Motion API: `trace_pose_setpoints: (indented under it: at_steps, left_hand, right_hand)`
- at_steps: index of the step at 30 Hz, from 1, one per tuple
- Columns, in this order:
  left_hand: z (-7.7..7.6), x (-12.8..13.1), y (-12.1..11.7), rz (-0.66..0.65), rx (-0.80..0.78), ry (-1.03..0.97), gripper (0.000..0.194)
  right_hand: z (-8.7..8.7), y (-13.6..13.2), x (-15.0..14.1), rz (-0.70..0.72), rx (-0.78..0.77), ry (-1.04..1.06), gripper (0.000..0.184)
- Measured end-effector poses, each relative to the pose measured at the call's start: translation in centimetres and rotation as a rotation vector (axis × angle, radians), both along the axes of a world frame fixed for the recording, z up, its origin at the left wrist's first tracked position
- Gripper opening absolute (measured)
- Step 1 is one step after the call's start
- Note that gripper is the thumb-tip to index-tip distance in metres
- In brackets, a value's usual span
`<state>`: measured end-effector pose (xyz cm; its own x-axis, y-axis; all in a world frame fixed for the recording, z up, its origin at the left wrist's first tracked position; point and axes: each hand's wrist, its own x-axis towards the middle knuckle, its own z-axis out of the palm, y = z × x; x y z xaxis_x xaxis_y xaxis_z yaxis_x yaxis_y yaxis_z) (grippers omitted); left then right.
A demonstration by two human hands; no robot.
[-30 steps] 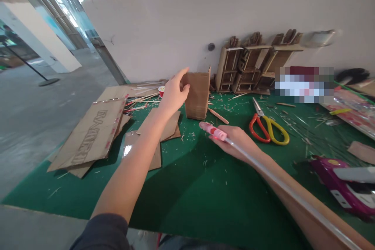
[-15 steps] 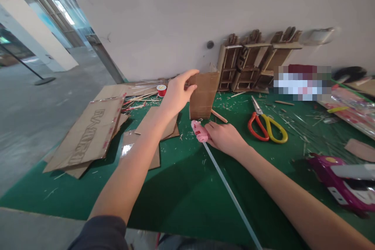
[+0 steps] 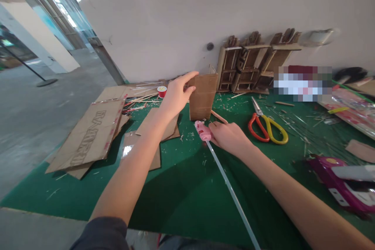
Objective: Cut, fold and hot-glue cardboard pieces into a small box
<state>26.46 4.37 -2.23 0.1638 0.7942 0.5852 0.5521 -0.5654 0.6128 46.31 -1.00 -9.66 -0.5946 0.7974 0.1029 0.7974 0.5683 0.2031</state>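
Note:
My left hand (image 3: 177, 94) has its thumb and fingers at the upper left edge of a brown cardboard piece (image 3: 203, 95), which stands upright on the green table. Closed around a small pink glue gun (image 3: 202, 131) is my right hand (image 3: 228, 137), low in front of that piece. The gun's nose points toward the bottom edge of the cardboard, slightly apart from it. A long translucent glue stick (image 3: 231, 189) runs out of its back toward me. Behind my right hand lies a thin wooden stick (image 3: 219, 116).
Red-and-yellow scissors (image 3: 268, 127) lie open at right, beyond them a purple device (image 3: 336, 179). Cardboard sheets (image 3: 90, 133) and smaller cut pieces (image 3: 164, 123) are at left, near a red spool (image 3: 161, 91). Several cardboard structures (image 3: 249, 66) lean on the white partition (image 3: 164, 35).
My right hand has drawn the glue gun slightly right and away from the cardboard's bottom edge. My left hand stays at the upright piece.

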Motion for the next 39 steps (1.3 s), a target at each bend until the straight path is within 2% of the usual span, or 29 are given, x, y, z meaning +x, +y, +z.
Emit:
trace_pose_setpoints:
  at_steps: [12,18,24,27,31,36,39]
  left_hand:
    - [0.2,0.0,-0.2,0.025,-0.008,0.044,0.045]
    - [0.3,-0.2,-0.2,0.032,-0.03,0.066,0.044]
    - [0.6,-0.7,-0.2,0.001,-0.06,0.002,0.042]
    - [0.7,-1.4,0.1,-0.05,-0.1,-0.077,0.04]
    - [0.7,-3.0,0.6,-0.122,-0.197,-0.191,0.036]
    - [0.8,-4.4,0.7,-0.199,-0.335,-0.312,0.031]
    - [0.9,-4.5,0.6,-0.221,-0.379,-0.374,0.028]
  right_hand:
    - [-0.1,0.0,3.0,-0.154,-0.061,-0.018,0.03]
    - [0.2,-0.5,3.0,-0.181,-0.054,-0.004,0.033]
    - [0.2,-0.7,3.9,-0.166,-0.006,0.05,0.027]
    - [0.2,-0.4,4.6,-0.095,-0.06,0.241,0.023]
    - [0.3,-0.2,5.3,-0.003,-0.134,0.652,0.029]
    - [0.3,-0.6,5.2,-0.108,-0.29,1.018,0.035]
    - [0.3,-0.9,4.7,-0.088,-0.342,1.189,0.036]
